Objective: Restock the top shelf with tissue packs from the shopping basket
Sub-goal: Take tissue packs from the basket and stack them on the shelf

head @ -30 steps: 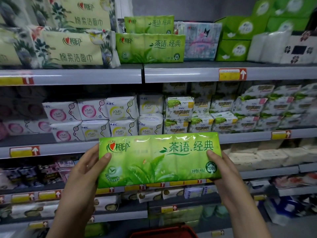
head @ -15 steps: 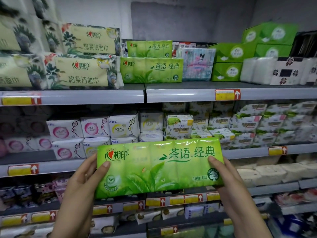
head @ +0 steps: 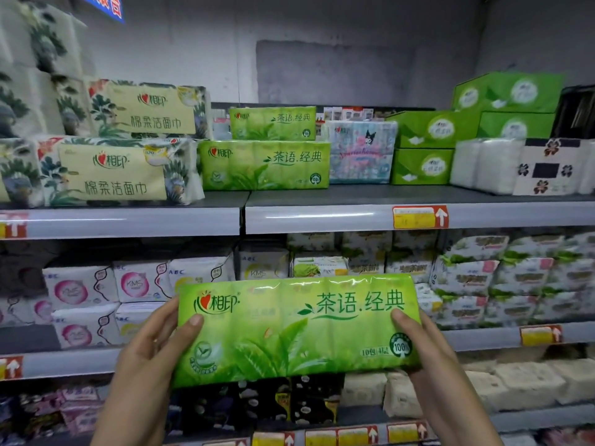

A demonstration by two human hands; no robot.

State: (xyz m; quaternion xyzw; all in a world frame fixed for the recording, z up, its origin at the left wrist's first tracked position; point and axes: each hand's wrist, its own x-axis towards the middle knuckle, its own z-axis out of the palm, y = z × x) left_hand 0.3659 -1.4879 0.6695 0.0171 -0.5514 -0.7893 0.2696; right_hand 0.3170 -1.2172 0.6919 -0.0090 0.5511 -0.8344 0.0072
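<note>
I hold a long green tissue pack (head: 296, 329) flat and face-on in front of the middle shelves. My left hand (head: 151, 358) grips its left end and my right hand (head: 428, 352) grips its right end, thumbs on the front. On the top shelf (head: 322, 217) stand two matching green packs: one at the front (head: 264, 165) and a second one (head: 273, 123) behind and above it. The held pack is well below the top shelf's edge. The shopping basket is out of view.
On the top shelf, floral cream tissue bundles (head: 112, 172) stand left of the green packs; a pale cartoon-print pack (head: 362, 152), green boxes (head: 425, 146) and white packs (head: 483, 165) stand to the right. Bare shelf surface shows in front of the cartoon pack. Lower shelves hold several small packets.
The view has tilted upward, so the top shelf sits lower in the frame and the basket has dropped out of sight. Both hands keep the same grip on the pack.
</note>
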